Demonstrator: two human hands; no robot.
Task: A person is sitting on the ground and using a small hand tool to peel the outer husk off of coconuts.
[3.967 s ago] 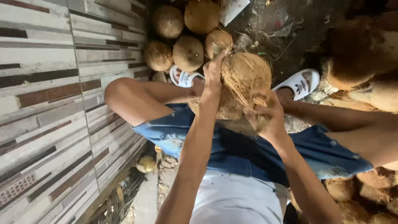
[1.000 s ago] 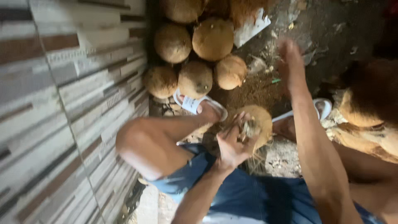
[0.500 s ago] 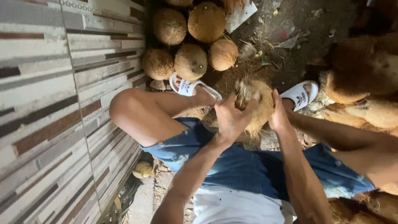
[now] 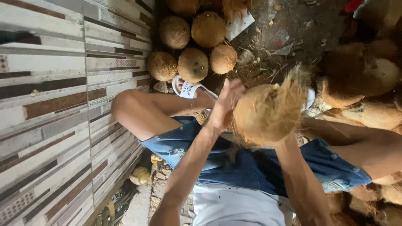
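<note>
I sit with bare knees apart, in blue denim shorts [image 4: 251, 167] and white sandals [image 4: 188, 88]. A half-husked coconut [image 4: 268, 113] with loose brown fibres is lifted above my lap, close to the camera. My left hand [image 4: 226, 100] presses flat against its left side, fingers stretched upward. My right hand [image 4: 286, 141] supports it from underneath and is mostly hidden by the husk; only the wrist and forearm show.
Several husked coconuts [image 4: 193, 65] are stacked by a striped tiled wall [image 4: 63, 104] on the left. Unhusked coconuts and husk pieces [image 4: 368, 79] pile up on the right. The dirt ground [image 4: 284, 37] beyond is littered with scraps.
The coconut has risen from between my knees toward the camera. My right arm, stretched out over the ground a second ago, is back under the coconut.
</note>
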